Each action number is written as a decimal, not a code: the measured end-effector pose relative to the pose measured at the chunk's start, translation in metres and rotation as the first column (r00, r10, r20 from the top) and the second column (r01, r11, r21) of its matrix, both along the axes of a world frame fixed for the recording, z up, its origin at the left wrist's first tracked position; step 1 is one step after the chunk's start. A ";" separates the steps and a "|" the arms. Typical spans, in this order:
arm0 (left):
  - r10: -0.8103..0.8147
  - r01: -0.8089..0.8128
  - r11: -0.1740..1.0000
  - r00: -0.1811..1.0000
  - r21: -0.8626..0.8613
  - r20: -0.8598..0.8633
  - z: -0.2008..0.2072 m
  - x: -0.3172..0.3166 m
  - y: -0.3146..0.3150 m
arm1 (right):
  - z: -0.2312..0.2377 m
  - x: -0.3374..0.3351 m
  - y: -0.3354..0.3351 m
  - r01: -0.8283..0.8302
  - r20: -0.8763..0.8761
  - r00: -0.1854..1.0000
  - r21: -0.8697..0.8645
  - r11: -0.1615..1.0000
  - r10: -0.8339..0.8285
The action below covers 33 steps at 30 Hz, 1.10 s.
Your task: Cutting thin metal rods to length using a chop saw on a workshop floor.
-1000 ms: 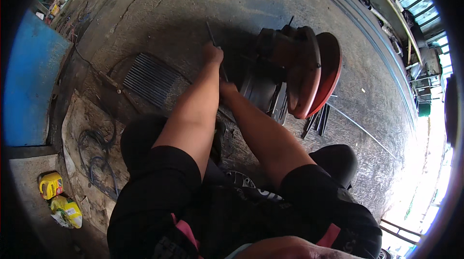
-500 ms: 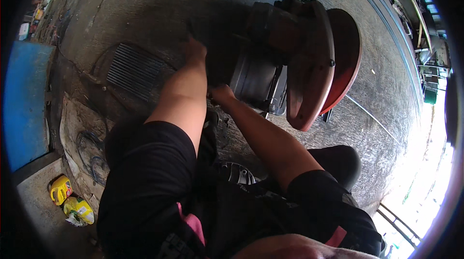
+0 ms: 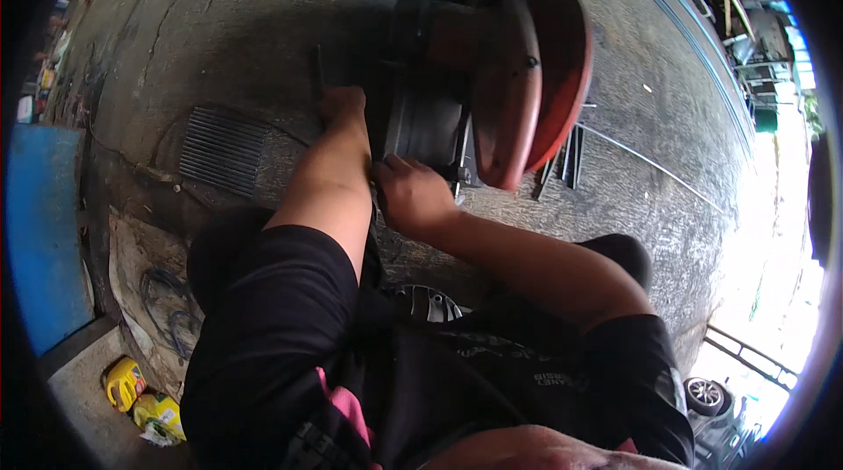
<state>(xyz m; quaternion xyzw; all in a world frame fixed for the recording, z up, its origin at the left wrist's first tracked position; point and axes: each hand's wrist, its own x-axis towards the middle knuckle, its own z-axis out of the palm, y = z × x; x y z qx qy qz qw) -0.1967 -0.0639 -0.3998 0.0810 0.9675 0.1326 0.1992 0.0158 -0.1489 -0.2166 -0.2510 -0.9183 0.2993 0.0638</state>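
Observation:
A cut-off saw with a red guard stands on the floor in front of me. My left hand is closed at the saw's left side, with a thin dark metal bar rising from it. My right hand is curled at the near end of the saw's base, its knuckles up. What its fingers grip is hidden beneath them. A dark knob shows just right of that hand.
Left of my left arm lies a row of cut metal bars. Several dark bar pieces and a long thin rod lie right of the saw. Cable, a yellow container and a blue panel are at left.
My right hand has come forward and turned knuckles-up at the saw's near end. The saw now appears further left in view. My left hand stays at the saw's left side.

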 end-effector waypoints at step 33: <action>-0.066 -0.817 0.512 -0.347 -0.267 0.936 -0.054 0.234 -0.079 | 0.227 0.041 0.159 0.418 -0.308 0.908 0.653 0.631 -0.284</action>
